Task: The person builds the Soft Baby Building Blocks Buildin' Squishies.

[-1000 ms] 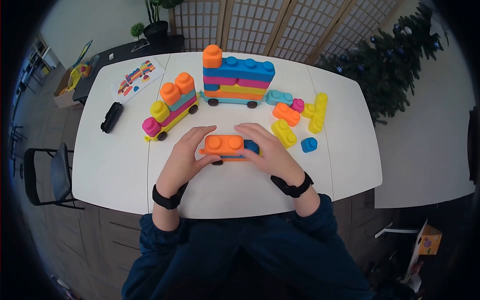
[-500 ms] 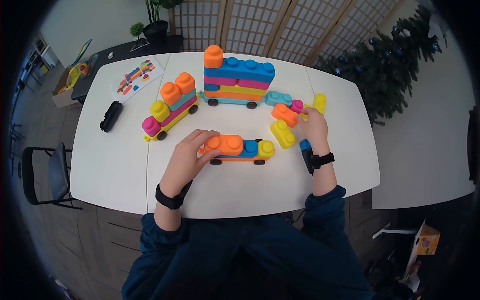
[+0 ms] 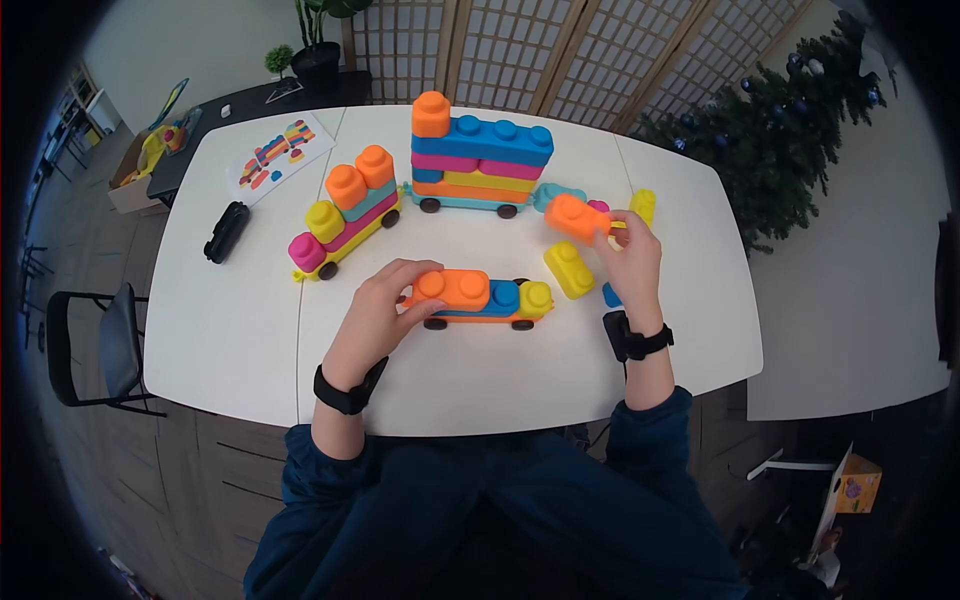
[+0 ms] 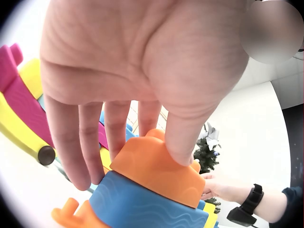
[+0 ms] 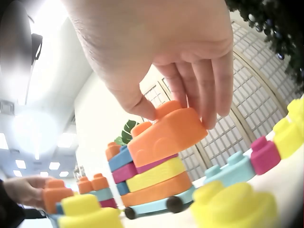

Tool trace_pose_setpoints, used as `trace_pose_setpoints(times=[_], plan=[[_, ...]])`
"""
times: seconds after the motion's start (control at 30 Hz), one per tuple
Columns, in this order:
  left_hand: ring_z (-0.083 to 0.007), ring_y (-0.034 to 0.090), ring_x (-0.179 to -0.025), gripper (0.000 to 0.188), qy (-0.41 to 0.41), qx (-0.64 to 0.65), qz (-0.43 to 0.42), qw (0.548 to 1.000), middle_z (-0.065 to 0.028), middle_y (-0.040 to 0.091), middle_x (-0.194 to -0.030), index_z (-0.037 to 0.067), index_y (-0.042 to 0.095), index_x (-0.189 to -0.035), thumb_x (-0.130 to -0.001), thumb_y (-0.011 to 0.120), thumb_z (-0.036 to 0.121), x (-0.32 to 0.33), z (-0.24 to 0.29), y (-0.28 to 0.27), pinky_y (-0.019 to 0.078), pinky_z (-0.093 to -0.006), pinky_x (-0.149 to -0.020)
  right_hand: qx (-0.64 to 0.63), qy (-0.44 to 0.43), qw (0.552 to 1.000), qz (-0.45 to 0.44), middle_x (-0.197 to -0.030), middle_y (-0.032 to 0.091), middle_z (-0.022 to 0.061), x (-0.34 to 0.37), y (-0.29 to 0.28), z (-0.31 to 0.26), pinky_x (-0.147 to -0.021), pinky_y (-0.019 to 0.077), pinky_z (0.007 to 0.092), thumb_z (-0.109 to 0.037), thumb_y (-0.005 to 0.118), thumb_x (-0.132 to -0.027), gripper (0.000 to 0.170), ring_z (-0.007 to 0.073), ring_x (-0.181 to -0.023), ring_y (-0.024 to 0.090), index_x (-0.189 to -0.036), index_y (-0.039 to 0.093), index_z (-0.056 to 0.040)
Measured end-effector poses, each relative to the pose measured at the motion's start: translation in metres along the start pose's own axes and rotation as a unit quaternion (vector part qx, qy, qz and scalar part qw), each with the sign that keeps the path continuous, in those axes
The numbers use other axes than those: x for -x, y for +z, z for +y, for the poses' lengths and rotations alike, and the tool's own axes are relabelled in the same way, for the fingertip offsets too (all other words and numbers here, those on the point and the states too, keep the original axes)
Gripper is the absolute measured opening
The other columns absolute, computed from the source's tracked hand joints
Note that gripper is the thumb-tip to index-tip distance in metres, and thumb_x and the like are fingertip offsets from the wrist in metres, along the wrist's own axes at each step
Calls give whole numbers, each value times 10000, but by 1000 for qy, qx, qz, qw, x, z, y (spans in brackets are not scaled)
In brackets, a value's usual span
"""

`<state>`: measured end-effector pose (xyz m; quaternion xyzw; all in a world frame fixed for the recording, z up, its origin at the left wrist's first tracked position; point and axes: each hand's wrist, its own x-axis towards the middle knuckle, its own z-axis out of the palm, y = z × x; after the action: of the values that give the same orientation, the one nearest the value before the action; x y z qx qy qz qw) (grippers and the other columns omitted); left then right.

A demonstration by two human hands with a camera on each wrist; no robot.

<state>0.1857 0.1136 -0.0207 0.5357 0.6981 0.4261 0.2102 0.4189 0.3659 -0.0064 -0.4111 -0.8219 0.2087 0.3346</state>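
My left hand (image 3: 368, 315) pinches the long orange building block (image 3: 461, 289) on a low toy car between thumb and fingers. Under that block sits a blue block (image 4: 142, 204), on the car's orange wheeled base (image 3: 470, 320). A small yellow block (image 3: 537, 297) is at the car's right end. To the right, my right hand (image 3: 633, 262) grips another orange building block (image 3: 577, 216) by one end. In the right wrist view that block is tilted and raised above the table, thumb on one side and fingers on the other.
Loose yellow (image 3: 569, 269), teal (image 3: 558, 194) and blue (image 3: 611, 294) blocks lie around my right hand. Behind stand a tall block car (image 3: 480, 145) and a yellow-based car (image 3: 350, 232). A picture sheet (image 3: 283, 155) and a black object (image 3: 226, 232) lie at left.
My right hand left the low car, reached right to the loose blocks and lifted an orange one off the table. My left hand stays at the car.
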Motion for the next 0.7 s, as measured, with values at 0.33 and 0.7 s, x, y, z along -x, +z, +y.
trace_pose_setpoints(times=[0.33, 0.7], plan=[[-234, 681, -1022, 414, 11, 24, 7, 1000, -118, 651, -1152, 26, 642, -1279, -890, 772, 82, 0, 0, 2, 659, -315, -837, -184, -45, 966, -174, -1029, 738, 69, 53, 5, -12, -880, 588, 332, -78, 774, -852, 265, 212, -933, 741, -1087, 660, -35], [-338, 686, -975, 396, 31, 18, 34, 999, -144, 681, -1109, 56, 667, -1232, -867, 794, 142, -1, -2, 6, 625, -364, -797, -194, -156, 947, -204, -1125, 706, 131, 56, 18, -24, -922, 531, 329, -88, 808, -851, 334, 279, -1042, 680, -1143, 670, -1]])
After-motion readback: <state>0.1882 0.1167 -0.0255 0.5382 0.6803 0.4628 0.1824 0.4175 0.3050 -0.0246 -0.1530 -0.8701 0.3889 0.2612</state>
